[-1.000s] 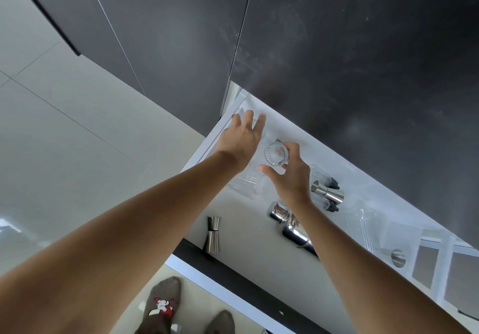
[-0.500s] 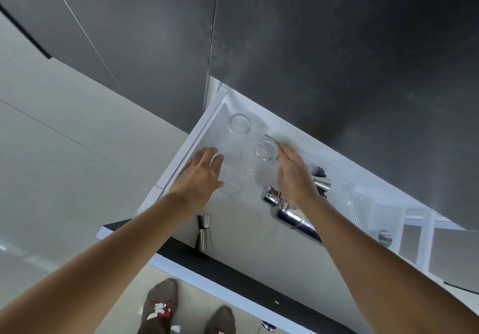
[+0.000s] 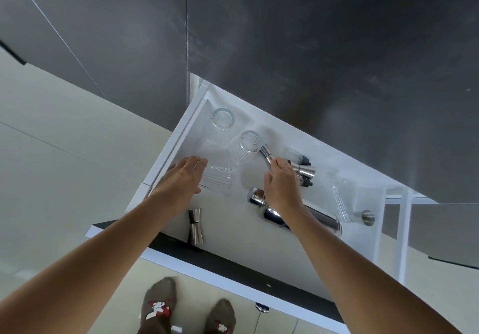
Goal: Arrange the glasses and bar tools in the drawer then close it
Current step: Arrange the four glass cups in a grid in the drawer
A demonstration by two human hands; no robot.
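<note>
- Nearest the camera, two feet in brown socks (image 3: 158, 307) stand on the pale floor in front of the open drawer (image 3: 178, 136)
- Both bare forearms reach forward and down over the drawer's dark front edge into its white inside
- The left hand (image 3: 181, 178) lies palm down by the drawer's left wall, fingers straight and close together, resting against a ribbed glass (image 3: 216, 182) that lies on its side; the fingers are not wrapped round it
- The right hand (image 3: 282, 185) is arched over the middle of the drawer, its thumb and fingertips pinching a small metal pourer (image 3: 267, 156) that points up and left towards the glasses
- A metal jigger (image 3: 195, 226) stands upright near the front of the drawer, between the two arms
- A shiny cocktail shaker (image 3: 298, 213) lies on its side under the right wrist, cap end to the left
- Just past the right hand lie more metal pourers with black stoppers (image 3: 305, 167), side by side
- At the right a clear ribbed glass (image 3: 337, 198) lies near a round metal knob (image 3: 368, 217)
- Farthest back, two ribbed glasses stand upside down in the left rear corner, one (image 3: 221, 123) behind the other (image 3: 247, 143), close together
- Dark cabinet fronts (image 3: 324, 48) rise behind the drawer
</note>
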